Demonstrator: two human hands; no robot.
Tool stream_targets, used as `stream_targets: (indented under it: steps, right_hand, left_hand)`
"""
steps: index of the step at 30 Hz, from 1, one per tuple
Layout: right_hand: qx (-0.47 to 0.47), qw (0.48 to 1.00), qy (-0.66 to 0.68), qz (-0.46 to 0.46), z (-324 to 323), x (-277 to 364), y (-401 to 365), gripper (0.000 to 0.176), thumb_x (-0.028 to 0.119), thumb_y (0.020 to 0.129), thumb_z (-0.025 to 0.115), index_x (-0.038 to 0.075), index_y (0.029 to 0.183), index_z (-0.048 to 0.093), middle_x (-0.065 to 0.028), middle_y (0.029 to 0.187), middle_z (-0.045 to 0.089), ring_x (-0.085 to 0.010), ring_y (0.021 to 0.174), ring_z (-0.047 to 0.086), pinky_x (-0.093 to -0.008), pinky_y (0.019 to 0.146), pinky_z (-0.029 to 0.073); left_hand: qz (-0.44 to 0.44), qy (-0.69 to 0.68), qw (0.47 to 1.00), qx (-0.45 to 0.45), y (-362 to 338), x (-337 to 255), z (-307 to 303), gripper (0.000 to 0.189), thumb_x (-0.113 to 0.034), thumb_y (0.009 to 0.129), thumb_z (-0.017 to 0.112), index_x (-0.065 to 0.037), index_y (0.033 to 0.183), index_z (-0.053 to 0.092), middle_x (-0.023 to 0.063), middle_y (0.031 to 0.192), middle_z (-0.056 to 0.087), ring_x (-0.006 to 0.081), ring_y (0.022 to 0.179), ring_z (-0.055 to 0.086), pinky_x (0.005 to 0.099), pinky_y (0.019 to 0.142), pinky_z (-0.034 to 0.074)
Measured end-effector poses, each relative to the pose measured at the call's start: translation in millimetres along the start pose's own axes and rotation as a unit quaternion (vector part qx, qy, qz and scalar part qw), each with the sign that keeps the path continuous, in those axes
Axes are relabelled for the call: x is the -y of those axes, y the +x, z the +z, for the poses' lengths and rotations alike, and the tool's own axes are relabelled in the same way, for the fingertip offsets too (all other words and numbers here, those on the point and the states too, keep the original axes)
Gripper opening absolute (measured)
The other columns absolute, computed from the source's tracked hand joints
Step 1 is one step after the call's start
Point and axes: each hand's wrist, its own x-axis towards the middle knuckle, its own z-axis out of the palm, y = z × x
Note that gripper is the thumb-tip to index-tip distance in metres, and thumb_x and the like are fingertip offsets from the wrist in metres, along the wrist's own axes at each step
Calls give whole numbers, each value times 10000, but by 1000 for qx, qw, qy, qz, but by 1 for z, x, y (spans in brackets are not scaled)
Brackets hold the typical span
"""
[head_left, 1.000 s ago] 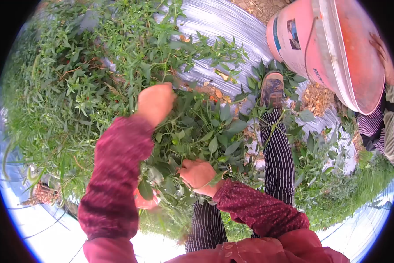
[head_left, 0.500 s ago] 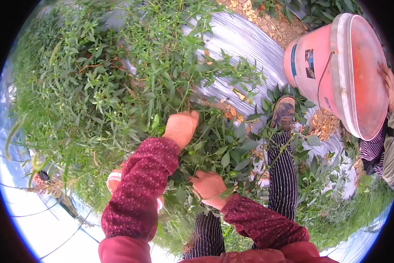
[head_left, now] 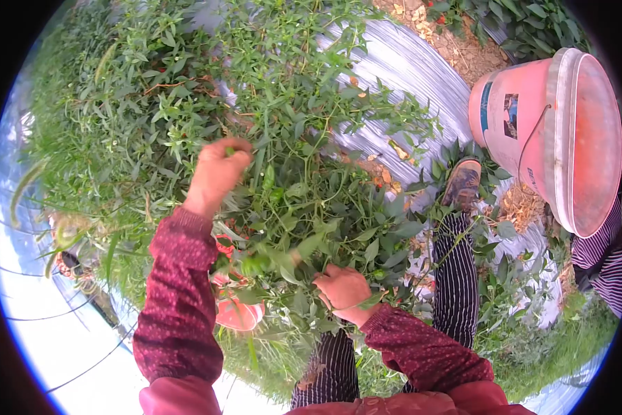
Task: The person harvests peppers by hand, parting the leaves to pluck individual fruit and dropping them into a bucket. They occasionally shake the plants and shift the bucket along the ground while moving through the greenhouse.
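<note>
My left hand [head_left: 217, 173] is closed above the foliage at the left, with a small green plant piece [head_left: 229, 151] showing at its fingertips. My right hand [head_left: 343, 290] is curled low in the pepper plant [head_left: 352, 232], its fingers round leafy stems and partly hidden by leaves. Between the two hands, a green pepper [head_left: 276, 194] hangs among the leaves. Another green pepper [head_left: 255, 264], blurred, shows nearer my left sleeve. Below it is a reddish-pink container [head_left: 238, 315], partly covered by the sleeve and leaves.
A large pink bucket [head_left: 508, 114] with a pale rim lies tilted at the right, beside another person's striped clothing [head_left: 601, 256]. Silvery plastic sheeting [head_left: 387, 76] covers the ground between rows. My shoe [head_left: 463, 181] stands among the plants.
My left hand has moved left and up, away from the middle of the plant. My right hand stays at the stems. The other person's hand at the pink bucket has gone from view.
</note>
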Motion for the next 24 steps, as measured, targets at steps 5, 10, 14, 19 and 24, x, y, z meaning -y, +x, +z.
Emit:
stream_targets:
  steps: [5, 10, 14, 19, 24]
  right_hand:
    - [0, 1000, 2, -1, 2, -2, 1, 216, 154, 719, 672, 111, 925, 624, -75, 778, 526, -261, 708, 583, -384, 664, 466]
    - [-18, 1000, -4, -10, -3, 1, 1, 171, 177, 739, 619, 92, 888, 619, -83, 747, 532, -259, 676, 591, -405, 654, 467]
    - [-25, 1000, 5, -15, -4, 0, 0, 158, 176, 750, 618, 94, 885, 620, -82, 751, 532, -255, 672, 590, -403, 665, 468]
    - [-49, 998, -27, -10, -6, 0, 5, 220, 204, 753, 641, 50, 905, 601, -93, 790, 553, -256, 630, 587, -383, 582, 473]
    - [-55, 980, 188, 24, -3, -11, 8, 576, 197, 747, 678, 31, 1247, 444, -147, 756, 576, -296, 660, 599, -404, 598, 480]
  left_hand:
    - [-56, 71, 984, 156, 7, 9, 15, 405, -148, 776, 636, 89, 1098, 577, 111, 851, 653, 136, 710, 611, 241, 635, 492]
    - [-71, 243, 944, 211, -1, 3, 34, 617, -202, 729, 683, 121, 1217, 488, 144, 811, 629, 157, 647, 588, 274, 557, 482]
    - [19, 90, 956, 277, 22, 75, 41, 655, -175, 763, 691, 68, 1306, 417, 59, 683, 608, 125, 557, 546, 254, 491, 444]
    - [43, 41, 958, 281, -60, -2, 28, 349, -64, 742, 644, 12, 1074, 568, 130, 891, 637, 198, 804, 626, 317, 711, 518]
    - [233, 185, 933, 200, -151, 30, 38, 423, -40, 693, 665, -32, 1103, 560, 135, 943, 607, 246, 831, 622, 328, 743, 506]
